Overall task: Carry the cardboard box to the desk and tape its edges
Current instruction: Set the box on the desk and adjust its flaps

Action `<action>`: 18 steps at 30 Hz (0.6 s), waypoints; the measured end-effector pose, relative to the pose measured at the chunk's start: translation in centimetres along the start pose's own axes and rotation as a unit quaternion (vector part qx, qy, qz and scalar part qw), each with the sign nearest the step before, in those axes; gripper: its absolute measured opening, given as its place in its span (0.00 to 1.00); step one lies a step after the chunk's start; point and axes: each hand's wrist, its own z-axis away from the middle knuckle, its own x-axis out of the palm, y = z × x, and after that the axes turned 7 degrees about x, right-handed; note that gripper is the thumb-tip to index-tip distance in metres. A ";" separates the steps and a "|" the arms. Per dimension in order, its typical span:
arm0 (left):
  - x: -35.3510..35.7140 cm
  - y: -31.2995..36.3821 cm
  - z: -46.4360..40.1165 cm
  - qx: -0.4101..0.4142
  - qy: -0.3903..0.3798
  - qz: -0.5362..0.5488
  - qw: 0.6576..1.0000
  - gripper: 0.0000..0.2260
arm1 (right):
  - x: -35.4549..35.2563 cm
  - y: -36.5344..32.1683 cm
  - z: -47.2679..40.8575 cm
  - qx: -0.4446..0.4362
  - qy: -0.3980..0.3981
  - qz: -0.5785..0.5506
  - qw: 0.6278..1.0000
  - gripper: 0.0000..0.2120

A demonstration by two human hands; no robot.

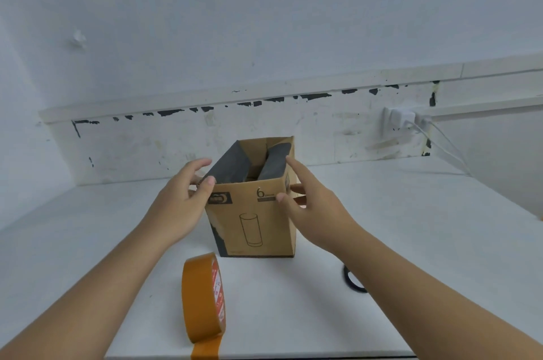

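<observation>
white desk (411,212), cardboard box (258,221), tape roll (202,298)

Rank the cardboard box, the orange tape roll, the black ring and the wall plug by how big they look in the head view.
1. cardboard box
2. orange tape roll, nearer the camera, so flattered
3. and 4. black ring and wall plug: unsure; the ring is partly hidden by the right arm.
</observation>
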 end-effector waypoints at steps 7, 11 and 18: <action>-0.3 -2.3 -0.5 0.053 -0.012 -0.037 0.998 0.07 | 0.3 0.1 -0.4 -0.018 0.049 0.002 0.999 0.14; -0.4 -2.8 -0.7 0.075 -0.015 -0.029 0.997 0.07 | -0.2 0.5 -0.7 -0.026 0.033 -0.008 0.999 0.13; -0.8 -2.6 -0.4 0.136 -0.083 0.005 0.987 0.12 | -2.2 1.0 -1.4 -0.016 0.007 -0.050 0.999 0.12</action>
